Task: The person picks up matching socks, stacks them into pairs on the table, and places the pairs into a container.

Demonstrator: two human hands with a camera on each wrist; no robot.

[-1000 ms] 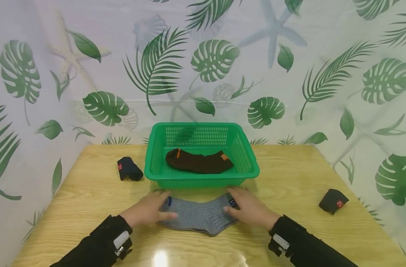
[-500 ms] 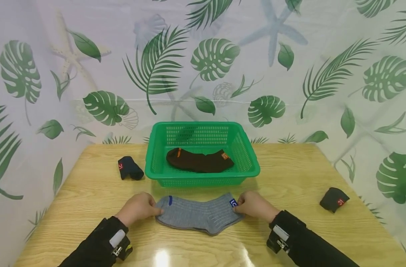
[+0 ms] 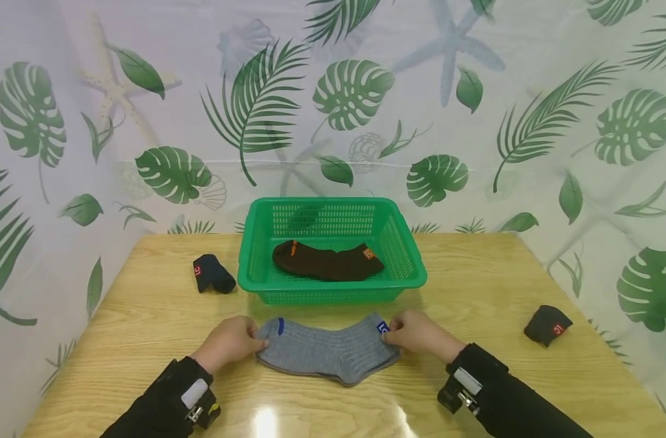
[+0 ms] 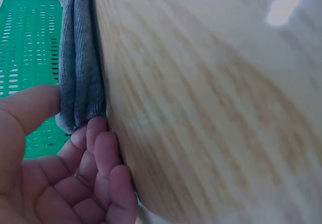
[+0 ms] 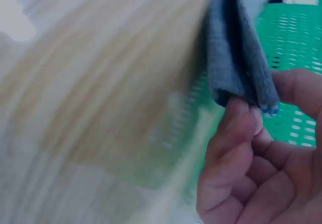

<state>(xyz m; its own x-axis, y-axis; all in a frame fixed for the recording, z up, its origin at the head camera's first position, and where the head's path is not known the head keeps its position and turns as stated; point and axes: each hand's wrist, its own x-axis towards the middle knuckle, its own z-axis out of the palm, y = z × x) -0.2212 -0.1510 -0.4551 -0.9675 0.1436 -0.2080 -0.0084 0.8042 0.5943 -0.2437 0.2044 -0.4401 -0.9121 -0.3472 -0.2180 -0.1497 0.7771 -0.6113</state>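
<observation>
Grey socks (image 3: 324, 351) lie stretched out sideways on the worktop (image 3: 464, 280), just in front of the green basket (image 3: 333, 297), one end in each hand. At the end with the blue stripe, the left hand (image 3: 230, 344) has its fingers (image 4: 106, 151) drawn in to a pinch: the left wrist view shows the thumb against one face of the cloth and a fingertip at its edge opposite, the other fingers bent in toward the palm. At the end with the blue label, the right hand (image 3: 419, 333) pinches likewise, thumb on one side and bent fingers (image 5: 232, 133) on the other, with only the cloth between. Whether the pinched ends are raised off the worktop, I cannot tell. Brown socks (image 3: 329, 265) lie inside the basket. A navy bundle (image 3: 213, 275) sits near the basket's left side; a dark grey bundle (image 3: 546, 325) sits well apart, to the far right.
</observation>
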